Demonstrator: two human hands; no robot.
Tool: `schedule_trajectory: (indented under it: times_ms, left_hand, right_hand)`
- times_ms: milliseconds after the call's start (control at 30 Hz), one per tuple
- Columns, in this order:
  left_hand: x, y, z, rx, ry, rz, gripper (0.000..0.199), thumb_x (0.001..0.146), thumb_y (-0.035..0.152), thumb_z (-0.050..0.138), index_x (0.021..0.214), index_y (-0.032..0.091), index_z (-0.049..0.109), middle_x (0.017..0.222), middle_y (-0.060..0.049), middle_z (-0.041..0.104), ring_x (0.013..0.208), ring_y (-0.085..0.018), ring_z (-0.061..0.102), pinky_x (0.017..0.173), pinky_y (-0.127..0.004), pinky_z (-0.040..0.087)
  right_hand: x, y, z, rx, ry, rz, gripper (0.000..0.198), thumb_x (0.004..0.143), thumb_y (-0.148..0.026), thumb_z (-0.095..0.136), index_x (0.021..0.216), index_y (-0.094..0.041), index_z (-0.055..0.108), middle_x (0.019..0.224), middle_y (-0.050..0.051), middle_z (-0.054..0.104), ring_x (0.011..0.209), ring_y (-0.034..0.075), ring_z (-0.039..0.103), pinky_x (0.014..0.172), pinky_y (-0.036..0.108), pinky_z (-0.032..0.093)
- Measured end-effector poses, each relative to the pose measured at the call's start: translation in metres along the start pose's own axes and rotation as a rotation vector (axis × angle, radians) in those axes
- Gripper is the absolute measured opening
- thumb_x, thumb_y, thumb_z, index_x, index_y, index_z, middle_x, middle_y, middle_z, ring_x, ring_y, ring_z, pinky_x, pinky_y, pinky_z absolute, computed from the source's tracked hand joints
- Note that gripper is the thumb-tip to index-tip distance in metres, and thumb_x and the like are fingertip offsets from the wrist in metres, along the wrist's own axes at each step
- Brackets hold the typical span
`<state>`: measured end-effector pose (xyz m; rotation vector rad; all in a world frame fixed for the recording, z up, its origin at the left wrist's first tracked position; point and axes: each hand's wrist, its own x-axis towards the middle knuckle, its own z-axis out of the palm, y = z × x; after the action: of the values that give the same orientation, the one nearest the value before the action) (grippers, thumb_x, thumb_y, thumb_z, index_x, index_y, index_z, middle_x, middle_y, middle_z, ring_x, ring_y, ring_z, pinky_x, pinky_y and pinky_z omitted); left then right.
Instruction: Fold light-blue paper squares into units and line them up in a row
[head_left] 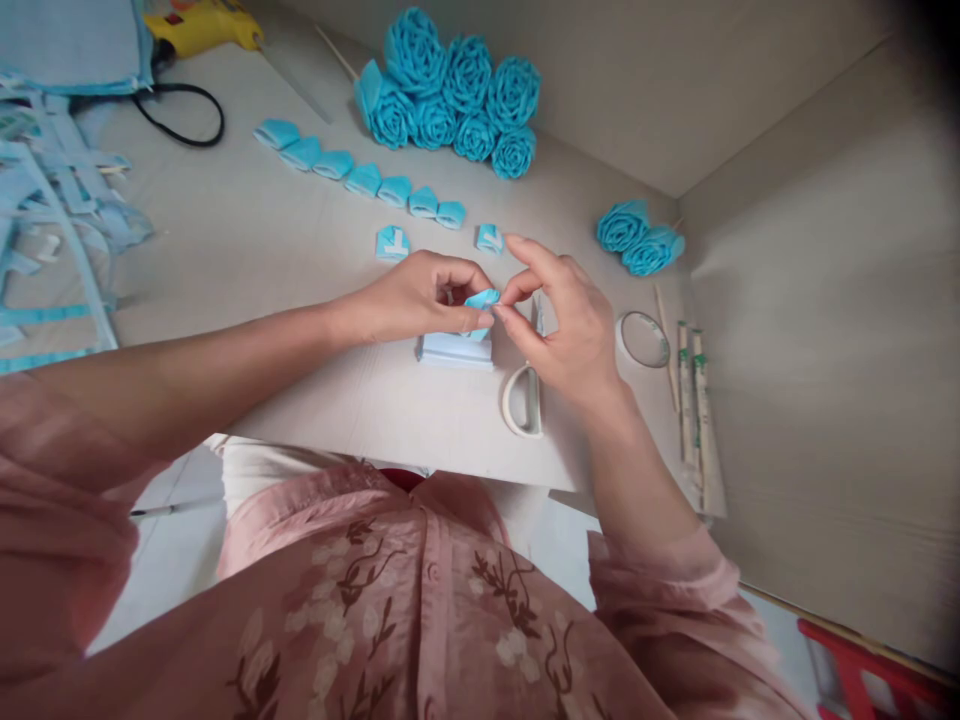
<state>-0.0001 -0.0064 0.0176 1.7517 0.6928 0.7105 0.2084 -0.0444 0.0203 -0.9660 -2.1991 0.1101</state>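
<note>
A small folded piece of blue crepe paper [481, 299] is pinched between the thumb and fingers of my left hand [420, 295]. Against its right edge come the thumb and forefinger of my right hand [570, 325], closed in a pinch; what lies between those tips is too small to make out. Just beneath my left fingers is a pale blue folded stack [454, 352]. Two folded blue pieces with white strips on them, one on the left [392, 242] and one on the right [489, 238], lie beyond my hands. Near my right wrist sits a white D-shaped object [510, 405].
Farther back runs a row of folded blue pieces [363, 180], with blue paper roses [469, 75] behind. Two more roses [637, 240], a tape roll [622, 350] and wrapped sticks [684, 390] are at right. Paper strips [67, 190] and a yellow glue gun [206, 30] occupy the left.
</note>
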Motion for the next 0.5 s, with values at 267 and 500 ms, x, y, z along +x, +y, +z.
schedule_trajectory:
  times_ms: [267, 500]
  left_hand:
    - [0.001, -0.0047, 0.0032, 0.038, 0.119, -0.03, 0.019, 0.077, 0.032, 0.073, 0.074, 0.018, 0.06, 0.065, 0.002, 0.055, 0.061, -0.01, 0.051, 0.056, -0.022, 0.036]
    - [0.0012, -0.0074, 0.0029, -0.03, 0.16, 0.006, 0.021, 0.079, 0.036, 0.072, 0.077, 0.016, 0.065, 0.067, 0.003, 0.058, 0.062, -0.008, 0.051, 0.058, -0.02, 0.038]
  right_hand:
    - [0.0028, -0.0091, 0.003, -0.069, 0.115, -0.016, 0.055, 0.096, -0.032, 0.063, 0.145, -0.041, 0.043, 0.101, 0.001, 0.071, 0.094, 0.025, 0.066, 0.092, 0.05, 0.057]
    - [0.0029, -0.003, 0.0024, 0.167, 0.134, 0.164, 0.024, 0.098, -0.036, 0.058, 0.12, -0.029, 0.067, 0.098, 0.003, 0.07, 0.093, 0.019, 0.067, 0.088, 0.04, 0.057]
